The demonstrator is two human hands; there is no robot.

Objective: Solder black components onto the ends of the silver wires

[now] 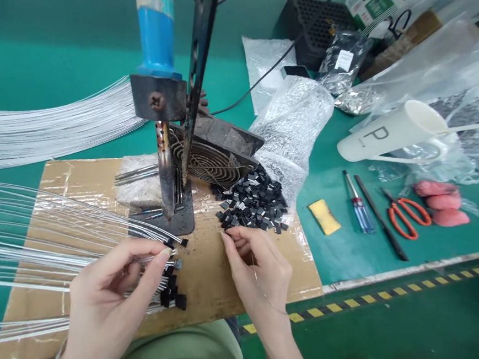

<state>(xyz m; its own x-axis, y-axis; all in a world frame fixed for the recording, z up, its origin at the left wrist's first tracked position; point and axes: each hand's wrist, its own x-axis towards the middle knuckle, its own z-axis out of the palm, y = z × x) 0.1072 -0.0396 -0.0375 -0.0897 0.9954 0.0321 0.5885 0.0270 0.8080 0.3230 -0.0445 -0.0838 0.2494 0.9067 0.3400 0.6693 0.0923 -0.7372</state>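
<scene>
My left hand [116, 294] is closed in a pinch at the end of a thin white wire, beside several wires with black connectors [180, 301] on their ends. My right hand [259, 269] is closed too, thumb and forefinger together at the near edge of a pile of small black connectors [256, 200]. A fine shiny strand like solder wire [269, 302] runs out of its curled fingers across the wrist. Whatever sits right at its fingertips is too small to make out. Above my left hand a soldering iron [156, 46] hangs tip down, clamped in a black stand.
Cardboard [206, 287] covers the work spot. Behind it stand a dirty fan [208, 157] and bubble wrap [297, 123]. To the right lie a yellow sponge [324, 216], a screwdriver [359, 205], orange-handled cutters [408, 215] and a white mug [392, 133]. A white wire bundle [57, 123] lies left.
</scene>
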